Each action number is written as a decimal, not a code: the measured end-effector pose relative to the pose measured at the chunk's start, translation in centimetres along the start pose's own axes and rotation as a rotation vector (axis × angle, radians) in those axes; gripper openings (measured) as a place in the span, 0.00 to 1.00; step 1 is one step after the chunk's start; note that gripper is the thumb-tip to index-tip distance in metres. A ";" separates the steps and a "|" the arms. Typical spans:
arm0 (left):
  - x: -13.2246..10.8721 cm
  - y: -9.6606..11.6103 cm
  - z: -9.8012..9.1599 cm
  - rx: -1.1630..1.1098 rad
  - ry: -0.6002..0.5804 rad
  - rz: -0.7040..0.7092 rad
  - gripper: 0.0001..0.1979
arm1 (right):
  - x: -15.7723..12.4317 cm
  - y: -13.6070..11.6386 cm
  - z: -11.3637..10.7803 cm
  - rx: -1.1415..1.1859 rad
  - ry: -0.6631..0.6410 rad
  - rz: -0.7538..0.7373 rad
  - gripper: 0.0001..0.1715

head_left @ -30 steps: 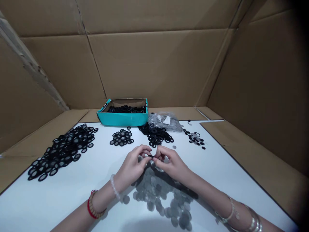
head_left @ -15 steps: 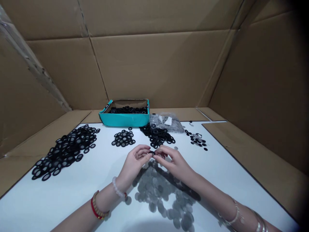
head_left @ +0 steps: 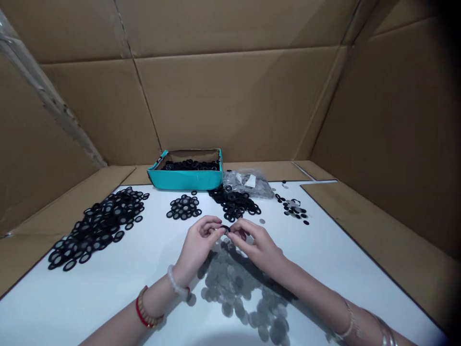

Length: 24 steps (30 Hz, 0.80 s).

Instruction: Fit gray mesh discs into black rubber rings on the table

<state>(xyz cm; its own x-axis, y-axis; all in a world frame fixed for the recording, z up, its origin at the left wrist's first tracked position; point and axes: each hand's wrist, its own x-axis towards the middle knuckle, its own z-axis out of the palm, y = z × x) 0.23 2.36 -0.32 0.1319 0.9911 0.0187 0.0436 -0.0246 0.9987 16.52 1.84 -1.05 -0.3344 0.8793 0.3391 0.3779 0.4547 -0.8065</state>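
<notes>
Between my two hands, above the white table, is a small black ring (head_left: 225,229). My left hand (head_left: 201,242) pinches its left side between thumb and fingers. On its right side, my right hand (head_left: 255,241) grips it with thumb and fingertips. Below the hands and my right forearm lies a spread of thin grey discs (head_left: 234,283). Just beyond the fingers is a heap of black rings (head_left: 237,204). A small group of black rings with grey centres (head_left: 183,207) lies to the left of that heap.
A turquoise box (head_left: 185,179) of black rings stands at the back, beside a clear plastic bag (head_left: 248,182). A large pile of grey-centred rings (head_left: 101,226) lies left; small black and grey discs (head_left: 294,209) lie right. Cardboard walls (head_left: 230,105) surround the white table (head_left: 324,259).
Both hands have barely moved, and the ring between them is tilted slightly differently, with more of it showing. The whole view has shifted a little.
</notes>
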 end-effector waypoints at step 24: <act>0.3 0.5 -0.7 0.057 -0.217 -0.003 0.10 | 0.3 0.6 -0.3 0.155 -0.022 0.114 0.15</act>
<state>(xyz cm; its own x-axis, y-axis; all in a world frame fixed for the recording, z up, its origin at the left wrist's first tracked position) -0.42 2.76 0.23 0.3412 0.9400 -0.0011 0.0999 -0.0350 0.9944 16.92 2.43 -1.25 -0.3166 0.9199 0.2315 0.2771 0.3231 -0.9049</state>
